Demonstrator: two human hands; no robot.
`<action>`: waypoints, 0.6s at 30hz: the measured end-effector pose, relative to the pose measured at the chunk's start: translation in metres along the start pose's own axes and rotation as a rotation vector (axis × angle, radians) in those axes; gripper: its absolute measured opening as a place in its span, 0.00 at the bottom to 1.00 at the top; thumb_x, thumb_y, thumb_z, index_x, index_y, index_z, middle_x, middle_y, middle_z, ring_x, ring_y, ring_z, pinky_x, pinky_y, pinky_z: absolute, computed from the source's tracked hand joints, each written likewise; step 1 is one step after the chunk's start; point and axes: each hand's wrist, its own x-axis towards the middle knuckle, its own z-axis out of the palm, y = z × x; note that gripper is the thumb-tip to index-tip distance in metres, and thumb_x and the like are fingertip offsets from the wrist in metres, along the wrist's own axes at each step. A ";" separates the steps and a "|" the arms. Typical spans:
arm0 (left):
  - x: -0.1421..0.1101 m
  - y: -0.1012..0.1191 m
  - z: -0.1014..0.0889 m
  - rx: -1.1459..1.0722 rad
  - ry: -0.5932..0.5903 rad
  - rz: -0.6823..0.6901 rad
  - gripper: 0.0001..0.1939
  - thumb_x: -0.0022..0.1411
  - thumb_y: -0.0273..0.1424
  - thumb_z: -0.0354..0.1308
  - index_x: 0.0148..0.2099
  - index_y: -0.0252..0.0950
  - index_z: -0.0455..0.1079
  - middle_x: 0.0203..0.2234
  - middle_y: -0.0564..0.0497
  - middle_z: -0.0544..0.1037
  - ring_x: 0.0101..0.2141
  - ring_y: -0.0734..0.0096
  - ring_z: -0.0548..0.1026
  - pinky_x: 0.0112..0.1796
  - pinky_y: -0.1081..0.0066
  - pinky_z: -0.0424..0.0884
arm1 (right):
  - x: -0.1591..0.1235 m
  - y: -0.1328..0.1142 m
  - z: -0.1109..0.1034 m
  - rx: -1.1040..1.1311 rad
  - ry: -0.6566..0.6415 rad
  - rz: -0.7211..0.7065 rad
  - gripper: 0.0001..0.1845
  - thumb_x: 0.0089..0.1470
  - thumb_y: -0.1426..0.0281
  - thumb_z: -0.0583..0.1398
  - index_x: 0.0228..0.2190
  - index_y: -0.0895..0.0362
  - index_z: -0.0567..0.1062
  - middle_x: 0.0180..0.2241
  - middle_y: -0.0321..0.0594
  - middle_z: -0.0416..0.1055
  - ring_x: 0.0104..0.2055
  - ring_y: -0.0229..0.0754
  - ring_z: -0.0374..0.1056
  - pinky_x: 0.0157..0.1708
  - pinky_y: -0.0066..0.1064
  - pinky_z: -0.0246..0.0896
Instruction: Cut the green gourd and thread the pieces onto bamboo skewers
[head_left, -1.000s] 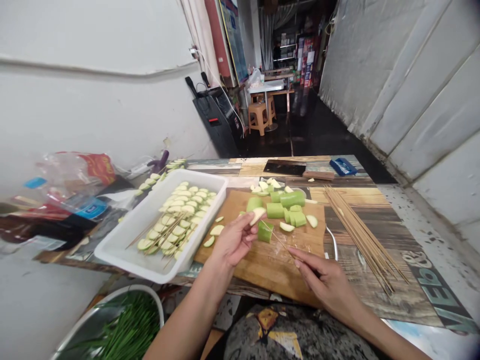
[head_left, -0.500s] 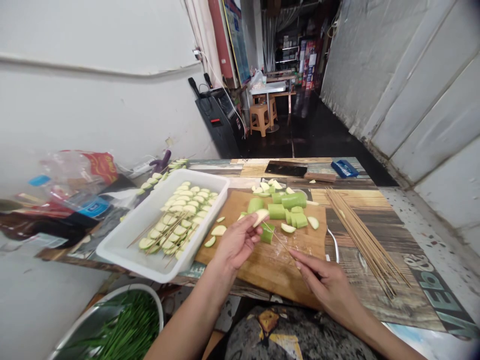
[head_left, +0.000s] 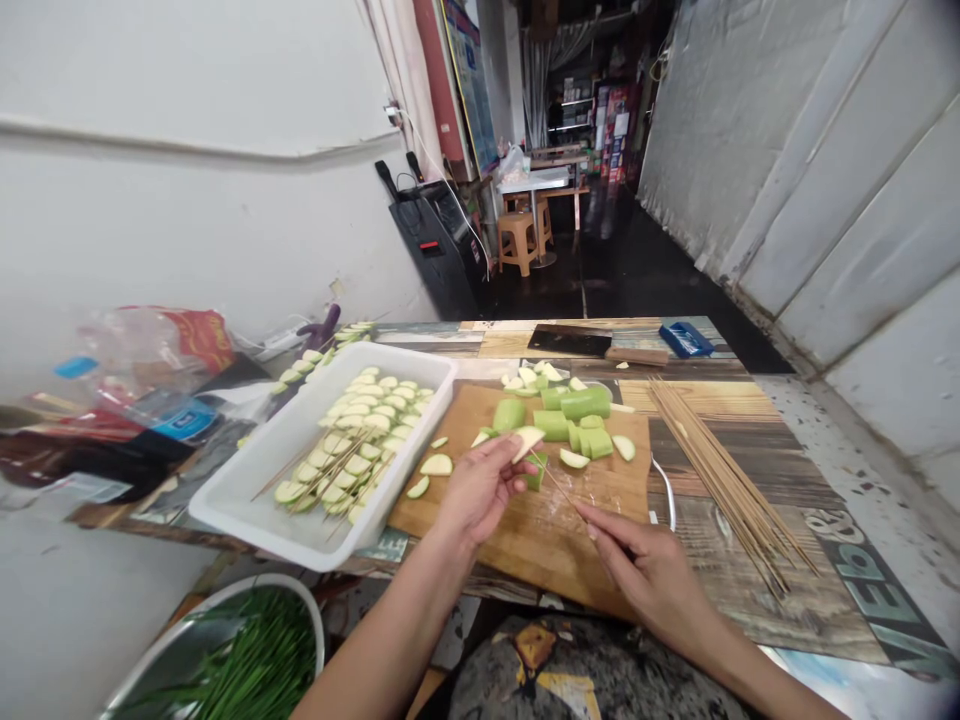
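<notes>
My left hand (head_left: 484, 487) pinches a pale half-round vegetable slice (head_left: 528, 441) with green skin above the wooden cutting board (head_left: 517, 545). In my right hand (head_left: 645, 555) is a thin wooden skewer (head_left: 556, 485), its tip at the slice; whether it has pierced the slice I cannot tell. Behind the hands lie green vegetable chunks (head_left: 585, 403) and loose slices (head_left: 436, 464) on the board. To the left, a white plastic tub (head_left: 247, 500) holds several skewers threaded with the same kind of slices (head_left: 375, 415).
Bare skewers (head_left: 724, 480) lie in a bundle at the right. A cleaver (head_left: 574, 340) and a blue box (head_left: 686, 339) are at the table's far edge. Bottles and bags (head_left: 180, 415) crowd the left. A metal bowl of green stalks (head_left: 247, 650) stands below the table edge.
Both hands stay nearly in place, the slice and skewer still in them. The view has shifted very slightly.
</notes>
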 end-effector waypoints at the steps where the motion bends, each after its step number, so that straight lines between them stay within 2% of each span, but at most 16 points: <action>1: 0.000 0.000 0.001 0.002 -0.001 -0.002 0.11 0.52 0.27 0.59 0.39 0.28 0.72 0.34 0.42 0.76 0.23 0.80 0.72 0.19 0.83 0.63 | 0.000 0.000 0.000 0.001 0.004 0.001 0.17 0.55 0.69 0.52 0.45 0.56 0.73 0.40 0.41 0.75 0.40 0.43 0.71 0.42 0.33 0.66; 3: 0.001 -0.002 0.003 -0.015 0.006 0.005 0.10 0.53 0.27 0.59 0.39 0.28 0.72 0.33 0.42 0.77 0.24 0.78 0.73 0.20 0.82 0.65 | 0.001 -0.001 0.001 0.009 0.013 0.008 0.17 0.55 0.69 0.52 0.45 0.57 0.73 0.38 0.41 0.76 0.40 0.43 0.71 0.42 0.33 0.66; 6: 0.004 -0.006 0.008 -0.134 0.064 0.032 0.08 0.54 0.29 0.58 0.37 0.29 0.71 0.32 0.43 0.77 0.29 0.72 0.75 0.28 0.76 0.71 | 0.002 -0.003 0.002 0.032 0.011 0.047 0.18 0.55 0.68 0.52 0.45 0.59 0.73 0.27 0.40 0.77 0.37 0.43 0.72 0.37 0.32 0.68; 10: 0.005 -0.012 0.017 -0.305 0.102 0.073 0.08 0.53 0.29 0.59 0.35 0.31 0.69 0.31 0.46 0.77 0.34 0.67 0.76 0.39 0.64 0.72 | 0.002 -0.006 0.004 0.055 -0.005 0.069 0.18 0.55 0.68 0.52 0.44 0.59 0.74 0.16 0.36 0.71 0.33 0.43 0.72 0.33 0.30 0.68; 18: 0.004 -0.012 0.025 -0.363 0.117 0.082 0.06 0.50 0.26 0.61 0.32 0.30 0.68 0.28 0.47 0.77 0.33 0.64 0.76 0.42 0.58 0.71 | 0.001 -0.006 0.003 -0.005 0.010 0.040 0.18 0.55 0.67 0.51 0.43 0.58 0.75 0.19 0.37 0.73 0.30 0.43 0.72 0.31 0.30 0.68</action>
